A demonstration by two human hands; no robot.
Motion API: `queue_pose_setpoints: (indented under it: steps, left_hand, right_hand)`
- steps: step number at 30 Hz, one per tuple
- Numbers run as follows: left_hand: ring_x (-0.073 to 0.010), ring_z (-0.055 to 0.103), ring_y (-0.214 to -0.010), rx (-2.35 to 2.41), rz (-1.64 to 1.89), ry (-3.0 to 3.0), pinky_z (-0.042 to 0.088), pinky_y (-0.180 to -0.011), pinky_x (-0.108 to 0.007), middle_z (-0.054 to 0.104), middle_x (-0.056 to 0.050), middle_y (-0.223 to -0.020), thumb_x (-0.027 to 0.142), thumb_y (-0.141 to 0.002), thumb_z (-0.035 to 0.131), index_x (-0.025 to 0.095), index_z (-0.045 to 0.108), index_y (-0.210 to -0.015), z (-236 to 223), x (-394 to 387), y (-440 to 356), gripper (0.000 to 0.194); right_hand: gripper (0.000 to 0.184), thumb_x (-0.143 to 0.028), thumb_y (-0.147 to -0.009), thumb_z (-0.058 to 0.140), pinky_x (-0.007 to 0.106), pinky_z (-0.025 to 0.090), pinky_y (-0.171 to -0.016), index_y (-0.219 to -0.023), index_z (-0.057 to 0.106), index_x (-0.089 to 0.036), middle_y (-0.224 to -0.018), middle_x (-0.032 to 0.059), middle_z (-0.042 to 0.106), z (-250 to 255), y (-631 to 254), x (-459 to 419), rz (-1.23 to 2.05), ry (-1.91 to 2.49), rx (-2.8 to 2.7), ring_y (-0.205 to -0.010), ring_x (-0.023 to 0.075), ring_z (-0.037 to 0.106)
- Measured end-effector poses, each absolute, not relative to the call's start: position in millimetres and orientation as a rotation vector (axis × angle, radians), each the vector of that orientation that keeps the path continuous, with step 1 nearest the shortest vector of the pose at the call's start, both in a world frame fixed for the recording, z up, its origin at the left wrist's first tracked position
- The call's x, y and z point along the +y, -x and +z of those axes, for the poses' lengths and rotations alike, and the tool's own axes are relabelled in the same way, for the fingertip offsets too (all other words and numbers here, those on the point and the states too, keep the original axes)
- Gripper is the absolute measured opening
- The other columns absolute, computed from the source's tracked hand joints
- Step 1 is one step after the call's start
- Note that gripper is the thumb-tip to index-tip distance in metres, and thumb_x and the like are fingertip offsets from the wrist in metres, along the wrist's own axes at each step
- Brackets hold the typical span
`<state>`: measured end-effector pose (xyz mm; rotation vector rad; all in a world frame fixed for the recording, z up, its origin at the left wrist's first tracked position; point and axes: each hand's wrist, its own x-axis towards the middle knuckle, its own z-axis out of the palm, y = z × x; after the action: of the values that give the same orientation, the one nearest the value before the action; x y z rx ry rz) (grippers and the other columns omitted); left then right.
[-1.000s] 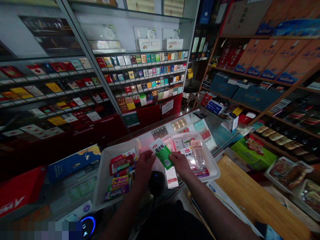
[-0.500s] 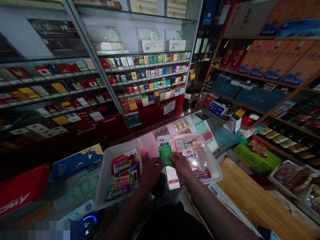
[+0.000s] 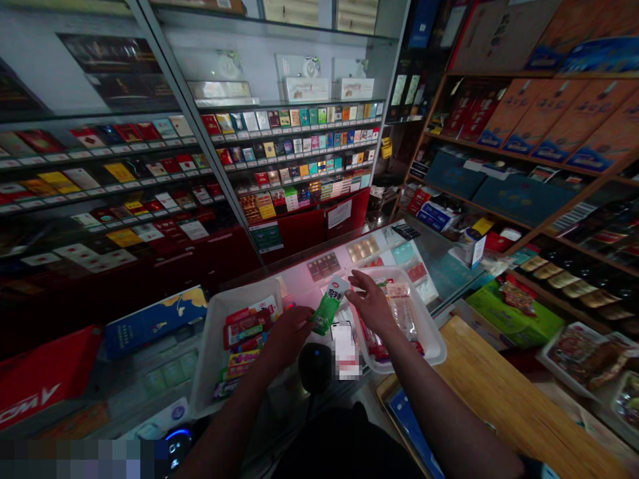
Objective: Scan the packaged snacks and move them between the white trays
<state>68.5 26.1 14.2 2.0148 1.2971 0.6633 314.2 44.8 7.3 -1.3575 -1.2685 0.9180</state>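
Observation:
My left hand (image 3: 292,332) pinches the lower left edge of a green and white snack packet (image 3: 327,307), which is tilted to the right above the glass counter. Close to the packet's top, my right hand (image 3: 372,303) has its fingers apart and holds nothing; whether a fingertip touches the packet I cannot tell. Beneath my right hand is a white plastic bin (image 3: 438,349) of snack packets, partly covered by the hand. Another white bin (image 3: 200,372), with colourful packets inside, stands left of my left hand. Below the green packet lies a phone (image 3: 345,352) with a lit screen.
A dark rounded device (image 3: 315,367) stands beside the phone. The glass counter (image 3: 439,266) runs to the back right, with a calculator (image 3: 405,231) on it. Blue (image 3: 154,322) and red boxes (image 3: 50,376) lie at left. A wooden surface (image 3: 499,386) is at right; stocked shelves surround the counter.
My right hand has let go of the green packet and moved up and right, its fingers spreading. The packet, now in my left hand alone, has tilted to the right.

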Motion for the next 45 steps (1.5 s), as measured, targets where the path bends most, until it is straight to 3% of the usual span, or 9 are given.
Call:
queue_pose_setpoints:
  steps: [5,8,10,18,25,45]
  left_hand:
    - [-0.0254,0.064,-0.115,1.224,0.627,-2.305,0.049,-0.103,-0.043,0.074,-0.008,-0.122,0.027,-0.093,0.060,0.023,0.074,-0.094,4.4,38.0,-57.4,0.014]
    - [-0.0261,0.064,-0.118,1.199,0.626,-2.362,0.050,-0.105,-0.046,0.072,-0.008,-0.126,0.026,-0.093,0.062,0.023,0.074,-0.090,2.6,46.1,-52.2,0.013]
    - [-0.0256,0.063,-0.119,1.228,0.639,-2.328,0.050,-0.106,-0.045,0.071,-0.008,-0.127,0.027,-0.092,0.064,0.022,0.074,-0.090,0.8,51.0,-49.1,0.012]
    - [-0.0226,0.064,-0.119,1.366,0.641,-2.106,0.048,-0.110,-0.040,0.070,-0.005,-0.130,0.026,-0.090,0.060,0.023,0.076,-0.090,-10.0,59.5,-45.4,0.017]
    - [-0.0254,0.064,-0.123,1.369,0.578,-2.122,0.048,-0.111,-0.044,0.068,-0.007,-0.135,0.029,-0.091,0.056,0.022,0.074,-0.086,-26.8,63.7,-42.9,0.019]
    - [-0.0225,0.061,-0.127,1.285,0.518,-2.162,0.049,-0.111,-0.044,0.066,-0.008,-0.139,0.026,-0.096,0.047,0.021,0.071,-0.092,-75.5,60.0,-50.8,0.025]
  right_hand:
    - [0.045,-0.031,-0.086,0.072,0.053,0.038,-0.117,-0.130,0.067,-0.028,-0.146,0.0098,0.059,9.6,-316.7,52.0,0.558,1.370,-1.676,-0.137,0.0288,0.052]
    - [0.018,-0.029,-0.088,0.070,0.052,0.038,-0.117,-0.105,0.077,-0.026,-0.145,0.0085,0.060,7.0,-317.0,54.7,0.507,1.338,-1.804,-0.138,0.0288,0.049]
    - [0.011,-0.028,-0.090,0.068,0.052,0.038,-0.117,-0.091,0.078,-0.025,-0.139,0.0082,0.065,4.1,-318.2,55.7,0.510,1.351,-1.827,-0.138,0.0286,0.050]
    - [0.007,-0.027,-0.086,0.070,0.047,0.041,-0.113,-0.084,0.077,-0.024,-0.136,0.0075,0.068,-15.0,-329.1,52.3,0.723,1.442,-1.746,-0.130,0.0261,0.058]
    - [0.015,-0.032,-0.087,0.067,0.046,0.040,-0.114,-0.079,0.076,-0.024,-0.139,0.0070,0.066,-39.0,-337.2,45.3,0.902,1.497,-1.663,-0.129,0.0255,0.059]
    - [0.023,-0.038,-0.090,0.062,0.046,0.042,-0.114,-0.085,0.078,-0.023,-0.138,0.0080,0.067,-77.8,-351.3,19.0,0.971,1.525,-1.618,-0.126,0.0248,0.063]
